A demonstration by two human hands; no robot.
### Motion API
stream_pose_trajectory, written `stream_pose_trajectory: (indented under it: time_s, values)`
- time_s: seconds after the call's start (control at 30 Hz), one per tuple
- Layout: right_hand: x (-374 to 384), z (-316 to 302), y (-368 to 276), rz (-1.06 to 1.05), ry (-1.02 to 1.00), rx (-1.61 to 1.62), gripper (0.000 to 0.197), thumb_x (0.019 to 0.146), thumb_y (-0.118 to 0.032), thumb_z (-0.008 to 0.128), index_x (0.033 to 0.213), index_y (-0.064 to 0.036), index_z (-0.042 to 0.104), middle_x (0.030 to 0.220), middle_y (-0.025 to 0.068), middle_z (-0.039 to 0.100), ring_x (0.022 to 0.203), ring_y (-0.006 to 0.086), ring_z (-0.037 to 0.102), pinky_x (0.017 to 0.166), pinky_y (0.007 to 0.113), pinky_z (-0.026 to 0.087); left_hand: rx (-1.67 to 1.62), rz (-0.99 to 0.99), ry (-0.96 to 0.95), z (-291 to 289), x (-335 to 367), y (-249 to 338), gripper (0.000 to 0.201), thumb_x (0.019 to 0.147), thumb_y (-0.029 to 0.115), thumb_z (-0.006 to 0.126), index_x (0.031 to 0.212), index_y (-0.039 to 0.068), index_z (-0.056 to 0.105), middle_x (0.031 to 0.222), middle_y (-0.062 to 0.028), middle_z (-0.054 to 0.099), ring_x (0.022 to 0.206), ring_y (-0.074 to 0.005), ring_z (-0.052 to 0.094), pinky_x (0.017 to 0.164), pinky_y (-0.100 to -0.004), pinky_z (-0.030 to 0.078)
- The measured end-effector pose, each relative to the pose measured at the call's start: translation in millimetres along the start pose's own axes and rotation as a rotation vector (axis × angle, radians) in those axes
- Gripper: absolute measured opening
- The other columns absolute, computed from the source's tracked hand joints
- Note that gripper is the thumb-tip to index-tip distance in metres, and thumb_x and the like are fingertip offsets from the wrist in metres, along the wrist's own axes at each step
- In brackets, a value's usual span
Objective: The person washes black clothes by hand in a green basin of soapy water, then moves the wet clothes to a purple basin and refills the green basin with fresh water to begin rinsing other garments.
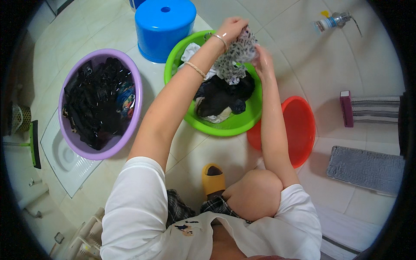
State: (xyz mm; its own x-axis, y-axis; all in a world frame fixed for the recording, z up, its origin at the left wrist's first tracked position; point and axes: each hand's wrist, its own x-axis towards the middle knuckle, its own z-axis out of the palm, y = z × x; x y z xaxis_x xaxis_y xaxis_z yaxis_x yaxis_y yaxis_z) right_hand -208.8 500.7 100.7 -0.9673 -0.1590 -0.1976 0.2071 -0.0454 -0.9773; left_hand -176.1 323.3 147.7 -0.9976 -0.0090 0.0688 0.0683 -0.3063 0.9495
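Note:
A wet white cloth with dark spots (242,48) is bunched up over the green basin (234,129). My left hand (233,28) is closed on its upper part, and my right hand (263,62) grips its right side. The cloth's lower end hangs down onto the laundry below. In the basin lie black garments (223,97) and some white ones (190,52), partly hidden by my left forearm. What kind of garment the spotted cloth is cannot be made out.
A purple basin (138,86) at the left holds dark clothes in water, beside a squat toilet (65,171). Behind stands a blue stool (162,26). A red basin (301,128) is partly behind my right forearm. A tap (336,21) and grey pad (364,169) are at the right.

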Motion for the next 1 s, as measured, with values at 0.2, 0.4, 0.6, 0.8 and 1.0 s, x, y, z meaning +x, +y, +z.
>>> stream_pose_trajectory:
  time_s: [0.2,0.4,0.6,0.8,1.0]
  values:
    - [-34.0,21.8,30.3,-0.105,-0.313,-0.601,0.046,0.072,-0.010,0.057,0.112,0.0038,0.041,0.110,0.0131,0.049,0.100,0.0221,0.046,0.085,0.030,0.035,-0.165,0.167,-0.086,22.3,-11.6,25.7,0.015,0.080,0.023,0.051,0.081,0.008,0.055,0.067,0.0056,0.046,0.059,-0.0024,0.041,0.051,-0.0187,0.033]
    - [-13.7,1.6,21.7,-0.078,-0.080,-0.036,0.029,0.071,-0.010,0.057,0.095,0.0048,0.052,0.090,0.0106,0.057,0.081,0.0210,0.054,0.072,0.031,0.043,-0.367,0.295,-0.075,12.0,-0.4,22.0,0.013,0.076,0.020,0.052,0.071,0.009,0.054,0.056,0.0063,0.040,0.051,-0.0032,0.035,0.045,-0.0188,0.027]
    - [-5.2,-13.8,-7.0,-0.084,-0.078,0.432,0.015,0.076,-0.008,0.052,0.085,0.0034,0.054,0.079,0.0110,0.058,0.070,0.0197,0.057,0.063,0.030,0.047,0.341,-0.432,-0.066,-29.9,5.7,-16.8,0.038,0.079,0.035,0.049,0.098,0.002,0.051,0.096,-0.0096,0.053,0.087,-0.0213,0.052,0.077,-0.0389,0.044]
    - [-27.7,14.2,-23.1,-0.133,-0.020,0.313,0.017,0.078,-0.013,0.053,0.085,0.0021,0.055,0.080,0.0083,0.057,0.069,0.0175,0.056,0.061,0.027,0.045,-0.090,-0.761,-0.086,-7.2,-9.2,-68.0,0.065,0.081,0.048,0.040,0.120,-0.003,0.033,0.111,-0.0215,0.045,0.093,-0.0353,0.050,0.076,-0.0511,0.042]
    - [-61.4,80.9,-14.4,-0.557,-0.056,-0.642,0.024,0.077,-0.022,0.052,0.076,0.0016,0.055,0.070,0.0142,0.057,0.060,0.0239,0.052,0.055,0.029,0.041,-0.817,-0.423,0.049,-4.1,2.4,-107.9,0.051,0.082,0.044,0.040,0.109,0.001,0.044,0.093,-0.0124,0.054,0.079,-0.0230,0.054,0.067,-0.0339,0.045]
